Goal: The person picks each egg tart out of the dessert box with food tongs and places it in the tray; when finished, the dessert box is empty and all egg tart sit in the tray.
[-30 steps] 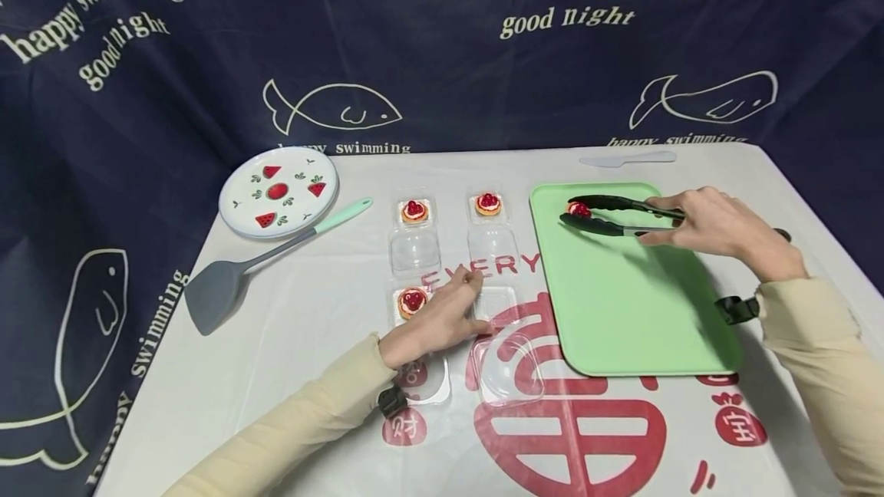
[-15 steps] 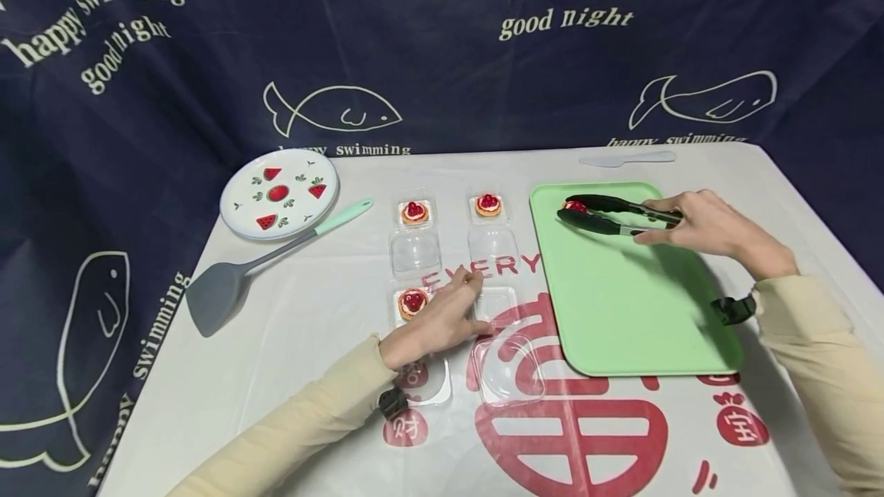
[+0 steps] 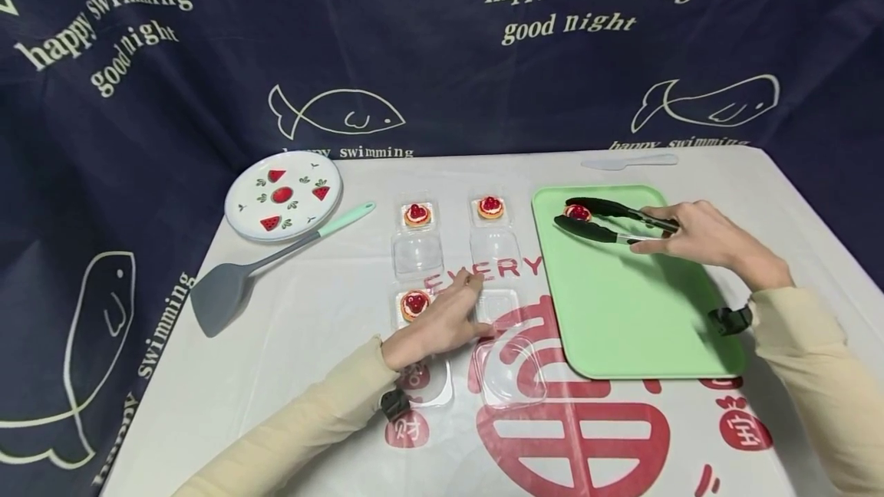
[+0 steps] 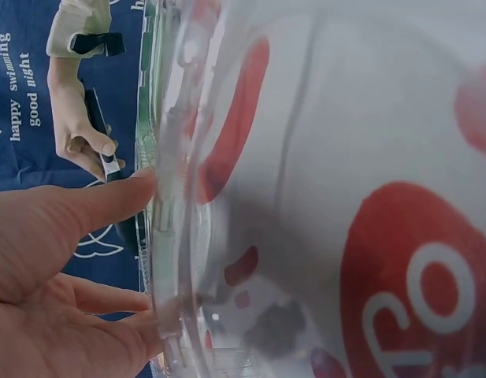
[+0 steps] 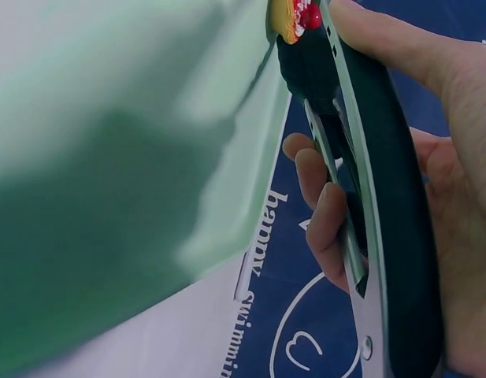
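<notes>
In the head view my right hand (image 3: 711,236) grips black-and-steel tongs (image 3: 618,221) over the green tray (image 3: 642,313). Between the tongs' spread tips sits a berry tart (image 3: 577,213) at the tray's far left; whether both tips touch it I cannot tell. My left hand (image 3: 442,317) holds a clear plastic box (image 3: 500,305) at its edge, thumb at the near side and fingers at the far side. The box's lid (image 3: 511,370) lies folded out toward me. In the left wrist view thumb and fingertips meet the clear rim (image 4: 172,260).
Three more clear boxes hold a tart each: back left (image 3: 417,215), back middle (image 3: 491,207) and front left (image 3: 415,304), the last partly behind my left hand. A watermelon-print plate (image 3: 304,213) and grey spatula (image 3: 221,290) lie left. A pale knife (image 3: 628,162) lies behind the tray.
The tongs have shifted slightly left around the tart; their tips drew closer, then spread again. The left hand stays at the box.
</notes>
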Demonstrator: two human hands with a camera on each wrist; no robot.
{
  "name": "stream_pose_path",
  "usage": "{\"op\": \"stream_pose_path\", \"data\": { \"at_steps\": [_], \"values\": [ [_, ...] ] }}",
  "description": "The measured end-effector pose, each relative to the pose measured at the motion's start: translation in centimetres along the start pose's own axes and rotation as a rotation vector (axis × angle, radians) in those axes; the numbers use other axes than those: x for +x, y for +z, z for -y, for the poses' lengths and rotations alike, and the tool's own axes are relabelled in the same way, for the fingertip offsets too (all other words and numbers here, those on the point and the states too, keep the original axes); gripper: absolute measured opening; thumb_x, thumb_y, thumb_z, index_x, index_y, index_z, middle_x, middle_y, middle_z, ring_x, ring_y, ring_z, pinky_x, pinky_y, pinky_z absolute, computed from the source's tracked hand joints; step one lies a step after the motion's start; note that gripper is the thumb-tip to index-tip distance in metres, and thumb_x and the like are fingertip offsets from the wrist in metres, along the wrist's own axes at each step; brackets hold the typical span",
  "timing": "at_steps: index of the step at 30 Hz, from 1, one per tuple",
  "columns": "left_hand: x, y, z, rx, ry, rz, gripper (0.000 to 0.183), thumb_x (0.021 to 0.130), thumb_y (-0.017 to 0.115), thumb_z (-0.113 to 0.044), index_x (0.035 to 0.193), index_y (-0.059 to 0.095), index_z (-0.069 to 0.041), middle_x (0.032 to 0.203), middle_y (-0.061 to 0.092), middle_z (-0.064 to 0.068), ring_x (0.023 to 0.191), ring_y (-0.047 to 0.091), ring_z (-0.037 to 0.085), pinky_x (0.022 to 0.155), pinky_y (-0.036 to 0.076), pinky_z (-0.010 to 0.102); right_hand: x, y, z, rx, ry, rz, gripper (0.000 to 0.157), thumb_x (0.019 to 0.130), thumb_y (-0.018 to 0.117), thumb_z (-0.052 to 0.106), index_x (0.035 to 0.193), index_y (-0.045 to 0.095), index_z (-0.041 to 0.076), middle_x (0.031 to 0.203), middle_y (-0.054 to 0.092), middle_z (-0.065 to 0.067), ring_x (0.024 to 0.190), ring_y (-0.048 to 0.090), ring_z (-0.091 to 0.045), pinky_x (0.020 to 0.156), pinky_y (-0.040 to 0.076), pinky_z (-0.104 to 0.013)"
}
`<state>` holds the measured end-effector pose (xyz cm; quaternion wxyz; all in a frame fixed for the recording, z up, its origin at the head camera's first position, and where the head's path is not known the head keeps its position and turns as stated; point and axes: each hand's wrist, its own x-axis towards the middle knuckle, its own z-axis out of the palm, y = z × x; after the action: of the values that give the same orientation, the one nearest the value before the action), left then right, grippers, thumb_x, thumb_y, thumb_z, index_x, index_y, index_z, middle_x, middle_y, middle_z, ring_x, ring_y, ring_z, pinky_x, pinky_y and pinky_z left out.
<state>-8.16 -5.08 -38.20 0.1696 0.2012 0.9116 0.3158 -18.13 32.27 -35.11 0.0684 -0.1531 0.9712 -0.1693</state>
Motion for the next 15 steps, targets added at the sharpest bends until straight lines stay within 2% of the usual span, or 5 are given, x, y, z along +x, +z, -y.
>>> {"op": "stream_pose_path", "data": {
  "at_steps": [3, 8, 10, 15],
  "values": [
    [0.1, 0.0, 0.0, 0.021, 0.013, -0.003, 0.080, 0.085, 0.076, -0.019, 0.146, 0.032, 0.010, 0.149, 0.028, 0.035, 0.136, 0.038, 0.042, 0.112, 0.036, 0.046, -0.2, 0.0, 0.0, 0.004, 0.013, -0.001, 0.084, 0.078, 0.078, 0.047, 0.138, 0.050, -0.006, 0.050, 0.018, 0.010, 0.043, 0.019, -0.007, 0.045, 0.032, -0.030],
    [0.2, -0.3, -0.1, 0.024, -0.029, 0.043, 0.089, 0.086, 0.075, -0.023, 0.149, 0.023, 0.012, 0.153, 0.021, 0.034, 0.143, 0.025, 0.041, 0.117, 0.026, 0.045, -0.5, -0.3, 0.2, 0.013, 0.052, 0.008, 0.089, 0.080, 0.076, 0.049, 0.143, 0.044, -0.004, 0.049, 0.023, 0.008, 0.044, 0.022, -0.009, 0.048, 0.030, -0.031],
    [0.0, -0.6, -0.1, 0.008, -0.043, 0.051, 0.092, 0.087, 0.074, -0.026, 0.150, 0.018, 0.012, 0.154, 0.020, 0.033, 0.145, 0.022, 0.039, 0.118, 0.024, 0.044, -0.6, -0.4, 0.4, 0.017, 0.062, 0.010, 0.090, 0.080, 0.075, 0.050, 0.145, 0.042, -0.004, 0.048, 0.029, 0.006, 0.045, 0.027, -0.011, 0.050, 0.031, -0.031],
    [-0.6, -1.7, 0.1, -0.032, -0.013, -0.010, 0.087, 0.089, 0.071, -0.029, 0.150, 0.022, 0.008, 0.142, 0.039, 0.027, 0.127, 0.046, 0.033, 0.108, 0.042, 0.044, -0.8, -0.4, 1.2, 0.011, 0.056, -0.025, 0.092, 0.079, 0.076, 0.051, 0.143, 0.043, -0.005, 0.050, 0.046, -0.005, 0.052, 0.041, -0.018, 0.057, 0.038, -0.033]
  ]
}}
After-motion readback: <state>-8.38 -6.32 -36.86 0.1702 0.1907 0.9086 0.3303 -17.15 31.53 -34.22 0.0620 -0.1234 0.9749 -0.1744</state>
